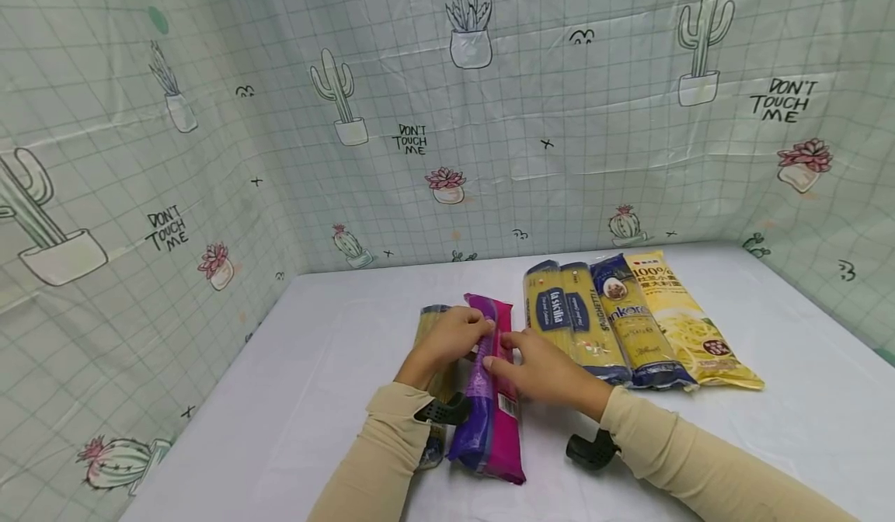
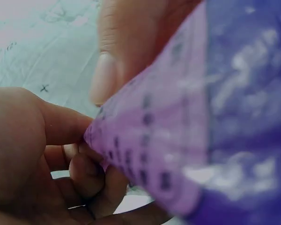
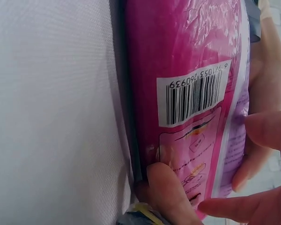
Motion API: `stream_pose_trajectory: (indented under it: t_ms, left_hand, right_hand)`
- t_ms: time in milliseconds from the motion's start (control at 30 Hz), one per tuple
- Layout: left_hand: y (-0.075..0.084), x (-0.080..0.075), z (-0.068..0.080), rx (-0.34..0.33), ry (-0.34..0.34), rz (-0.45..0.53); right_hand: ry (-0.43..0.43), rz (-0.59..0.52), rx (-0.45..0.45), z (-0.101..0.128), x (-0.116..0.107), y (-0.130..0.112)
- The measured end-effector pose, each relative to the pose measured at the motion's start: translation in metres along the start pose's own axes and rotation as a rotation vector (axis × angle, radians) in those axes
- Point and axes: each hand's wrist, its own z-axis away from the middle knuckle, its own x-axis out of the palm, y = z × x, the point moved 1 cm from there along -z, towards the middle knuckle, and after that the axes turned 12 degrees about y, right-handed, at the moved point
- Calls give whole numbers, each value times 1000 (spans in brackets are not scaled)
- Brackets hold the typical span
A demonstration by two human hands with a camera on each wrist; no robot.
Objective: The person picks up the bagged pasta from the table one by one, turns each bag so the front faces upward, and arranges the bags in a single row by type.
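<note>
A: Both hands on one item. Left hand (image 1: 450, 335) curls its fingers over the upper left edge of the long magenta-and-purple plastic noodle packet (image 1: 489, 398); right hand (image 1: 541, 367) pinches the packet's right side, thumb under the edge, fingers on top.

B: Where does the packet lie?

A: On the white cloth-covered desk (image 1: 769, 444), near the front, lengthwise away from the person. Right wrist view shows its white barcode label (image 3: 194, 96) facing sideways, so the packet is tipped on its long edge, not flat.

B: Anything beneath or beside it?

A: A yellowish packet with a dark end (image 1: 432, 328) lies just to its left, partly under the left forearm. Whether they touch I cannot tell.

B: Judgement on handling?

A: The film looks slick and the contents are likely brittle strands. Best to support it along its length with both hands, keep the grip light and even, and avoid bending at the middle.

B: Farther back?

A: Row of four packets side by side, touching: two yellow packets with blue labels (image 1: 559, 316), a dark blue packet (image 1: 629, 324), a bright yellow packet with a pasta picture (image 1: 688, 328). Behind, a cactus-print gridded sheet (image 1: 489, 118) walls the desk.
</note>
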Motion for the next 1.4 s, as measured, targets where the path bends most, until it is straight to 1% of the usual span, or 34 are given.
stream_pose_trajectory:
  t_ms: [67, 200, 267, 333, 433, 533, 600, 700, 767, 867, 1100, 1233, 1333, 1400]
  left_hand:
    - [2, 1, 0, -10, 15, 18]
    - [9, 2, 1, -14, 49, 3]
    - [13, 3, 2, -7, 45, -20]
    - [16, 5, 3, -5, 31, -32]
    - [19, 7, 4, -32, 5, 12]
    - [19, 5, 5, -85, -27, 82]
    - [20, 3, 5, -106, -60, 109]
    - [20, 0, 6, -108, -105, 135]
    - [19, 0, 5, -100, -117, 158]
    - [19, 0, 4, -94, -101, 201]
    - [14, 1, 1, -162, -15, 348]
    - [10, 2, -2, -185, 31, 401]
    - [7, 3, -3, -210, 57, 437]
    - [4, 4, -4, -238, 73, 471]
  right_hand:
    - [-17, -62, 38, -1, -1, 0]
    - [-48, -189, 156, -1, -2, 2]
    - [-41, -192, 168, 0, -3, 3]
    - [-24, -162, 149, 0, -4, 4]
    - [-15, -153, 128, 1, -5, 5]
    - [-29, -191, 158, 1, -5, 5]
    - [-42, -207, 173, 0, -5, 5]
    - [-58, -211, 209, -1, -7, 4]
    - [-65, -211, 233, -1, -8, 4]
    - [-73, -229, 266, -2, -9, 3]
    - [-46, -303, 328, -3, -9, 3]
    - [-30, -346, 345, -5, -9, 4]
    - [-24, -352, 365, -6, -9, 5]
    - [-16, -342, 379, -6, -9, 6]
